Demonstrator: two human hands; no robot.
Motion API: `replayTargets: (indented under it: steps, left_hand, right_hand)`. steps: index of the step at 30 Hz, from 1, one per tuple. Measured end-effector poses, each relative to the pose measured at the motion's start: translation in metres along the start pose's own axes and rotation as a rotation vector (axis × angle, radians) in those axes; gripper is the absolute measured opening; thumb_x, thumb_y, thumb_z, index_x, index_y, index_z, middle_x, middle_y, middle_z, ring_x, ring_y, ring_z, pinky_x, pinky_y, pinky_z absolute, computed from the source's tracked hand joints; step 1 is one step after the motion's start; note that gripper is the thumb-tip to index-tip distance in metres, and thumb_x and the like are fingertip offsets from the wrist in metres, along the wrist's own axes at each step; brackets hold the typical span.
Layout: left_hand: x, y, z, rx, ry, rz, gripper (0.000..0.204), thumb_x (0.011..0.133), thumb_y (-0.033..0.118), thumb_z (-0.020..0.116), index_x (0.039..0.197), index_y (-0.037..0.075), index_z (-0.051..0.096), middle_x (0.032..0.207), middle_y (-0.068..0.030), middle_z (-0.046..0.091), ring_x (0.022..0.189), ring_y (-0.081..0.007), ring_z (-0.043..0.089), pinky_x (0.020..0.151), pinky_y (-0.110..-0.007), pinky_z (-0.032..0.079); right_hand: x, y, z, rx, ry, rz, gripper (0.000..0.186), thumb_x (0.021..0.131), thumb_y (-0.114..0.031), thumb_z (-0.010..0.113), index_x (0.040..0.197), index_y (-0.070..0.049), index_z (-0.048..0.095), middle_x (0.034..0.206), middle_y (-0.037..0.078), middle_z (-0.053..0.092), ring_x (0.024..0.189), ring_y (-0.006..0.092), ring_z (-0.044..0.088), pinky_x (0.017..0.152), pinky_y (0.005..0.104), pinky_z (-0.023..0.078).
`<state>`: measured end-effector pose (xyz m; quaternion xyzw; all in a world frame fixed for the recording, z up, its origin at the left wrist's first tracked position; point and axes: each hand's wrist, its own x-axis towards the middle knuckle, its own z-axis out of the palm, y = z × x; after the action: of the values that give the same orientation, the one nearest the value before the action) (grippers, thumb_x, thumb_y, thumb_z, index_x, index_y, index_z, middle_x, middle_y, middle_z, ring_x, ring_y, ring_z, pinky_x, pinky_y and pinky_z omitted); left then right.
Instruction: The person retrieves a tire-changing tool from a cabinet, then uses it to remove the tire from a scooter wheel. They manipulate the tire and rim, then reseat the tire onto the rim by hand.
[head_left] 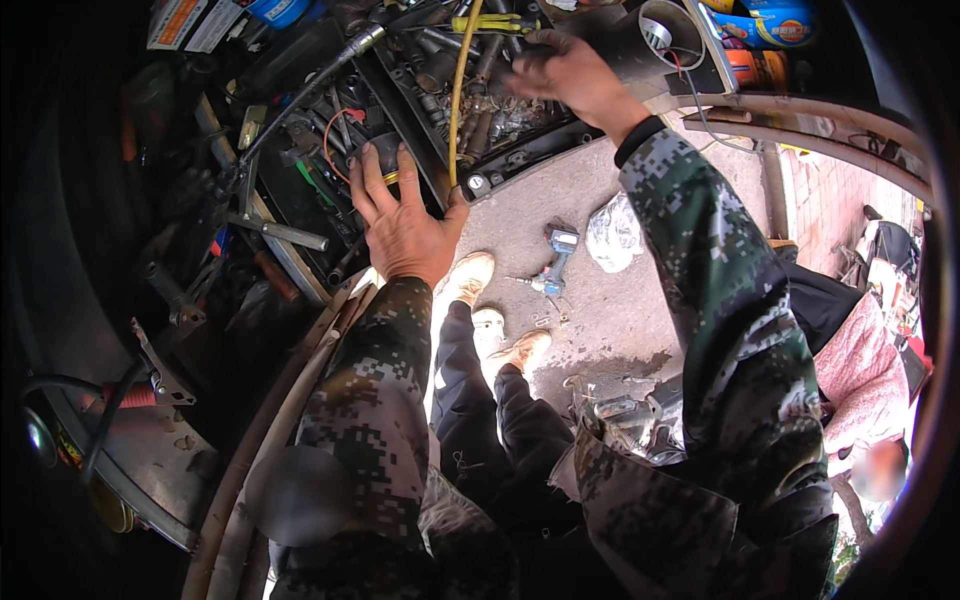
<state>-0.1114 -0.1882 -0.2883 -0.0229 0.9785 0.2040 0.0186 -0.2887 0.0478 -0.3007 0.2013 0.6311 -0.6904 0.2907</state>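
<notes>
My left hand [408,225] lies with spread fingers over the near edge of a tool box, its fingertips against a dark round thing with a yellow rim, mostly hidden. Close by its thumb stands the lower end of a long yellow rod or cable [461,95]. My right hand [580,82] hovers over the right part of a dark tray [530,150] full of metal sockets, bolts and fittings. Its fingers are smeared by motion, so whether they hold anything cannot be made out. A long ratchet-like bar [320,85] lies to the left, over mixed hand tools.
A blue cordless drill [552,262] lies on the concrete floor beside a clear plastic bag [614,234]. Near my right hand are a metal cylinder [668,32] with thin wires and blue containers [770,25]. At right, a pink cloth [865,375] hangs near another person.
</notes>
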Motion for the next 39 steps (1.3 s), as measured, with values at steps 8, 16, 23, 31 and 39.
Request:
replayTargets:
  steps: [8, 16, 23, 31, 39]
  left_hand:
    - [-0.002, 0.001, 0.0, -0.005, 0.009, 0.009, 0.084, 0.086, 0.037, 0.081, 0.154, 0.004, 0.043, 0.163, -0.0258, 0.025, 0.149, -0.0497, 0.024, 0.118, -0.058, 0.039]
    - [0.001, 0.001, -0.001, -0.006, -0.011, 0.004, 0.086, 0.086, 0.037, 0.081, 0.154, 0.004, 0.042, 0.164, -0.026, 0.021, 0.151, -0.0495, 0.022, 0.117, -0.058, 0.041]
    - [0.002, -0.002, 0.0, -0.003, -0.022, -0.013, 0.085, 0.085, 0.037, 0.082, 0.154, 0.004, 0.043, 0.164, -0.0255, 0.021, 0.151, -0.049, 0.021, 0.115, -0.057, 0.044]
    - [-0.004, 0.003, -0.002, 0.004, -0.005, -0.005, 0.083, 0.086, 0.037, 0.081, 0.153, 0.003, 0.045, 0.164, -0.0254, 0.022, 0.15, -0.0498, 0.022, 0.115, -0.057, 0.044]
    - [0.0, -0.003, 0.005, 0.005, -0.001, 0.008, 0.081, 0.088, 0.037, 0.079, 0.153, 0.004, 0.044, 0.164, -0.0256, 0.022, 0.15, -0.0497, 0.022, 0.115, -0.057, 0.044]
  right_hand:
    - [0.003, -0.038, -0.03, -0.222, -0.131, -0.359, 0.038, 0.104, 0.0, 0.057, 0.141, 0.005, 0.057, 0.128, 0.018, 0.07, 0.116, 0.0258, 0.071, 0.106, 0.0337, 0.058]
    - [-0.013, -0.033, -0.016, -0.454, -0.249, -0.211, 0.028, 0.104, -0.011, 0.055, 0.125, 0.0, 0.07, 0.114, 0.012, 0.077, 0.103, 0.0196, 0.075, 0.091, 0.0307, 0.058]
    - [-0.003, -0.023, 0.0, -0.554, -0.292, -0.117, 0.033, 0.107, -0.016, 0.051, 0.128, 0.001, 0.07, 0.107, 0.016, 0.079, 0.103, 0.0216, 0.076, 0.092, 0.0339, 0.058]
    - [-0.043, -0.011, 0.047, -1.386, -0.575, 0.02, 0.046, 0.114, -0.035, 0.036, 0.149, -0.017, 0.061, 0.148, 0.018, 0.063, 0.141, 0.03, 0.056, 0.121, 0.0463, 0.041]
    - [-0.01, 0.0, -0.002, -0.508, -0.335, 0.102, 0.056, 0.112, -0.034, 0.042, 0.163, -0.01, 0.044, 0.154, 0.013, 0.06, 0.141, 0.0298, 0.056, 0.123, 0.0392, 0.037]
